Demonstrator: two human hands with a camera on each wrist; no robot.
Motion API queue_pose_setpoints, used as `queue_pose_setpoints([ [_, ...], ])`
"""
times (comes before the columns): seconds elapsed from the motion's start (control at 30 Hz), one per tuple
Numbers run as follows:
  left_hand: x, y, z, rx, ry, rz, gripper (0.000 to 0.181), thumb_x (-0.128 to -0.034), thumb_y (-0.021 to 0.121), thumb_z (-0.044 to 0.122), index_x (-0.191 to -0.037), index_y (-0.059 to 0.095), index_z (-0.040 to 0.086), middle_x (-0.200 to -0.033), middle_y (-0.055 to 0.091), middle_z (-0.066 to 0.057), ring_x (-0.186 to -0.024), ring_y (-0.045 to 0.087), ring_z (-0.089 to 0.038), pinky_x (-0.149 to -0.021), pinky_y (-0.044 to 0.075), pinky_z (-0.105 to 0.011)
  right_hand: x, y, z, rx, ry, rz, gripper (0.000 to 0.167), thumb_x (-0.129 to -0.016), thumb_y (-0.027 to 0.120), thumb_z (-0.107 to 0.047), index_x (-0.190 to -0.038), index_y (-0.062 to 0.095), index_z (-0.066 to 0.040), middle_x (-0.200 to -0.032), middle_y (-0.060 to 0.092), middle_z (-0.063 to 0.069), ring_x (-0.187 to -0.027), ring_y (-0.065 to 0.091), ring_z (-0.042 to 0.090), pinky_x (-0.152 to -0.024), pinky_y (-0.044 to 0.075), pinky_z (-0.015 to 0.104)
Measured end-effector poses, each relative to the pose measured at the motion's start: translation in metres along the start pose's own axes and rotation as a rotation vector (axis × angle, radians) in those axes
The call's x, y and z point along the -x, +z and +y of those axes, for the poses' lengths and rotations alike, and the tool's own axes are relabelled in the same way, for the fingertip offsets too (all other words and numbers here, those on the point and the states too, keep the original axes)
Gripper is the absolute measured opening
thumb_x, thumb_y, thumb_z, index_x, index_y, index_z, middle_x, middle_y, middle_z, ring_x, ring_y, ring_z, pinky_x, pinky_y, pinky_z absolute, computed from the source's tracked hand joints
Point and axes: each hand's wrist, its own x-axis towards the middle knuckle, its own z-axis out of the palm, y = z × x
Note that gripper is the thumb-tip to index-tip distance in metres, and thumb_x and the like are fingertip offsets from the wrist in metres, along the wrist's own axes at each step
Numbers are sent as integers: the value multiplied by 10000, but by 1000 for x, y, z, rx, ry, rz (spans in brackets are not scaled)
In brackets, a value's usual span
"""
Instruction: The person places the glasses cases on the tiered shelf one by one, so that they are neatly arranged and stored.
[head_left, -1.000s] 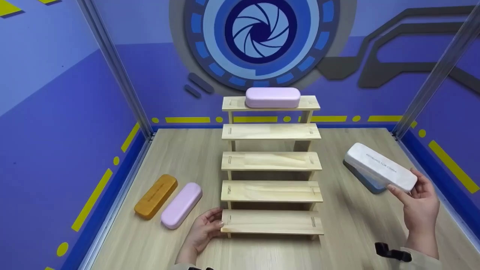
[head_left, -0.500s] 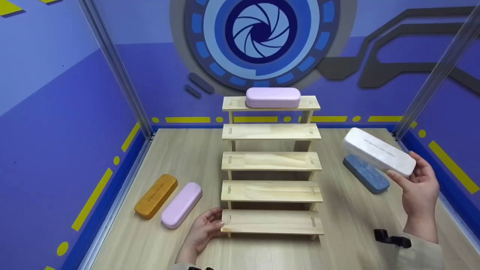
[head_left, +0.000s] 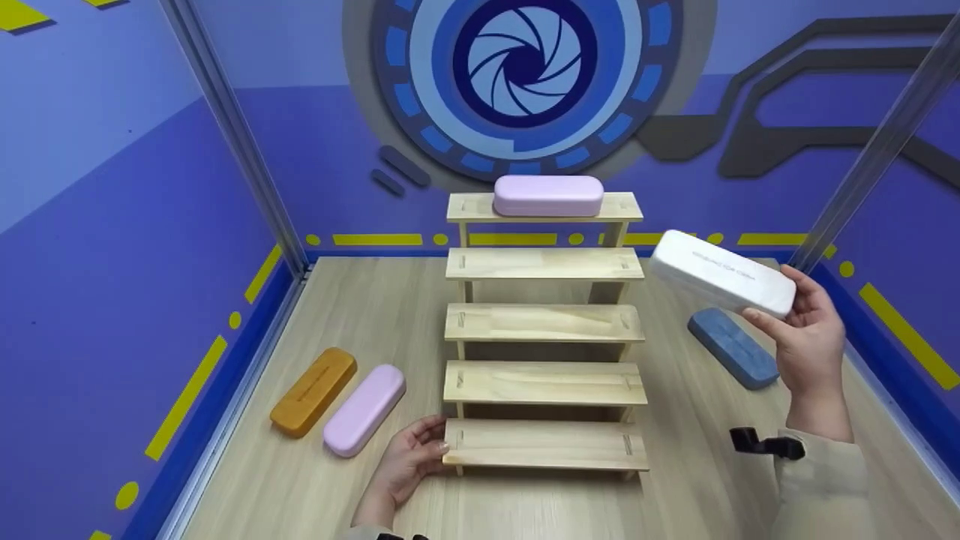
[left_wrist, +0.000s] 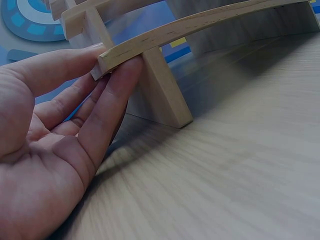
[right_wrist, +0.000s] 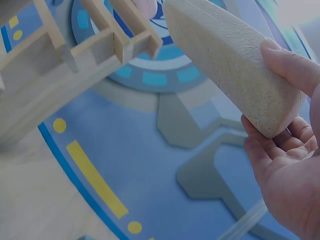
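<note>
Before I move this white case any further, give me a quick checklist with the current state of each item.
1. White oblong case held securely: ok on contact, as the right hand grips one end; cannot tell how firmly.
2. Clear of the blue oblong case: ok, it is raised above it, apart.
3. Wooden step rack steadied: ok, the left hand pinches the left end of the lowest shelf.
4. Top shelf free: not ok, a pink oblong case sits there.
5. Second shelf down free: ok, bare.
6. White case parallel to the shelves: not ok, slanted.
</note>
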Motion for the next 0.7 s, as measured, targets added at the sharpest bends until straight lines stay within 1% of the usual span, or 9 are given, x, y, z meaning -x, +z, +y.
queue_pose_setpoints([
  [0.23, 0, 0, 0, 9, -2, 4, 643, -930, 639, -44, -1485, 335, -155, -1210, 628, -12, -1044, 646, -145, -818, 610, -287, -9, 22, -1, -71, -42, -149, 687, -800, 678, 267, -1412, 556, -18, -1285, 620, 58, -1108, 637, 158, -861, 594, 180],
  [0.47, 0, -1, -1, 12, 0, 5, 650, -931, 631, -48, -1488, 318, -165, -1202, 629, -6, -1044, 654, -142, -819, 618, -295, -20, 43, 5, -74, -53, -300, 681, -827, 666, 249, -1437, 516, -16, -1289, 628, 41, -1107, 640, 132, -853, 594, 180],
  [0.57, 0, -1, -1, 15, 2, 3, 648, -931, 626, -55, -1488, 315, -167, -1203, 629, -5, -1038, 658, -144, -822, 620, -300, -25, 55, 7, -61, -45, -342, 679, -830, 669, 240, -1444, 494, 10, -1277, 637, 29, -1079, 636, 126, -844, 593, 180],
  [0.7, 0, -1, -1, 13, 7, 2, 628, -933, 630, -50, -1478, 338, -157, -1200, 631, -11, -1029, 655, -142, -821, 618, -296, -32, 72, 10, -43, -23, -377, 679, -820, 676, 242, -1432, 504, 3, -1249, 651, 12, -1031, 633, 121, -820, 595, 184],
])
